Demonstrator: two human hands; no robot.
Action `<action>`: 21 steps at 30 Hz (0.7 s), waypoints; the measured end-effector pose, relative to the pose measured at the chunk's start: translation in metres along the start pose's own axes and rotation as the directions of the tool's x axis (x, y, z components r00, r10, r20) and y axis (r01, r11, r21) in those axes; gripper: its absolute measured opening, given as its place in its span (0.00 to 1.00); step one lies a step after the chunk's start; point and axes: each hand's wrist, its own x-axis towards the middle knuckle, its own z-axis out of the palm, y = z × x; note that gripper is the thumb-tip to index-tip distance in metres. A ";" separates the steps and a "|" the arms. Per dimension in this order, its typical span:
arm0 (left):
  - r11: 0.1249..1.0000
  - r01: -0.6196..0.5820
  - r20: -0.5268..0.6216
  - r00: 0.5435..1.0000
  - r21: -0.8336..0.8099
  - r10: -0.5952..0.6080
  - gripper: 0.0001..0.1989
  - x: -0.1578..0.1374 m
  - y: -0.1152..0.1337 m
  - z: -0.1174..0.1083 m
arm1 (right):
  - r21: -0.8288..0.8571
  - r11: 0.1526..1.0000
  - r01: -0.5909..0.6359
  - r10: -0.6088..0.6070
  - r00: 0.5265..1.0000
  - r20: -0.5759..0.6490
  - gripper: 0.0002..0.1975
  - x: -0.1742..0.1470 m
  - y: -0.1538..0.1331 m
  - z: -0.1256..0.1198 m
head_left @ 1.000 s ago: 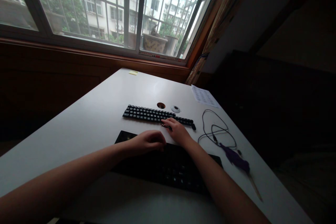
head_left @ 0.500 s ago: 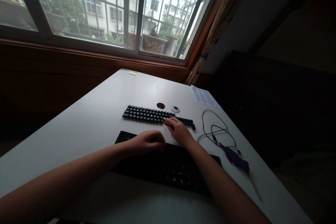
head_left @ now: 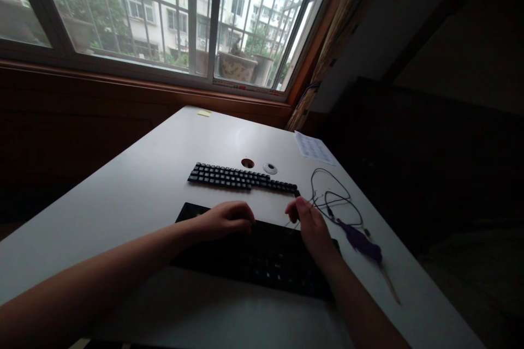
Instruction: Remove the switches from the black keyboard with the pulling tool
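Near the middle of the desk lies a black keyboard [head_left: 262, 251], dark across its upper part, with keycaps showing toward its lower right. My left hand [head_left: 231, 218] rests over its upper edge, fingers curled in; its fingertips are hidden. Above the keyboard's right end, my right hand [head_left: 313, 223] is closed on a thin wire tool that looks like a keycap puller [head_left: 291, 224], its wires sticking out on both sides. Beyond both hands, black keycaps [head_left: 229, 176] stand in close rows. One dark keycap [head_left: 297, 193] is just past my right fingertips.
A black cable [head_left: 347, 196] lies looped at the right, beside a purple brush-like thing [head_left: 362, 242] with a pale handle. Farther back are a round desk hole [head_left: 248, 163], its grey cover [head_left: 270, 168], a printed sheet [head_left: 313, 147] and a yellow note [head_left: 204, 113]. A barred window stands behind the desk.
My right hand has moved right and toward me, away from the keycap rows to above the keyboard's right end. My left hand keeps its place on the keyboard. The view has shifted slightly.
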 end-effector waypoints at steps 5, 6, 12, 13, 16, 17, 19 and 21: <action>1.000 0.017 -0.005 1.000 -0.006 -0.017 0.09 0.000 0.000 0.000 | 0.005 0.999 -0.042 0.042 0.999 0.003 0.21 -0.033 0.006 0.002; 1.000 0.020 -0.006 1.000 -0.007 -0.021 0.09 0.000 0.001 0.000 | 0.005 0.999 -0.052 0.052 0.998 0.021 0.20 -0.038 0.008 0.004; 0.999 0.036 -0.015 0.999 0.018 -0.036 0.10 0.000 0.004 0.000 | 0.003 0.996 0.085 -0.085 0.989 0.119 0.17 -0.044 0.011 0.013; 0.999 0.037 -0.016 0.999 0.021 -0.037 0.10 0.000 0.004 0.000 | -0.002 0.989 0.145 -0.143 0.982 0.125 0.17 -0.042 0.009 0.013; 0.999 0.033 -0.009 0.999 0.007 -0.033 0.11 0.001 0.004 0.001 | 0.013 0.973 0.230 -0.230 0.961 0.157 0.16 -0.039 0.004 0.013; 0.999 0.035 -0.009 0.999 0.001 -0.035 0.11 0.001 0.003 0.001 | 0.022 0.973 0.232 -0.232 0.956 0.180 0.16 -0.039 0.003 0.014; 0.999 0.043 -0.014 0.999 -0.003 -0.043 0.11 0.001 0.003 0.001 | 0.031 0.973 0.229 -0.230 0.941 0.247 0.15 -0.040 0.004 0.014; 0.999 0.049 -0.020 0.999 0.001 -0.048 0.11 0.001 0.003 0.001 | 0.008 0.971 0.240 -0.230 0.922 0.310 0.13 -0.041 0.006 0.015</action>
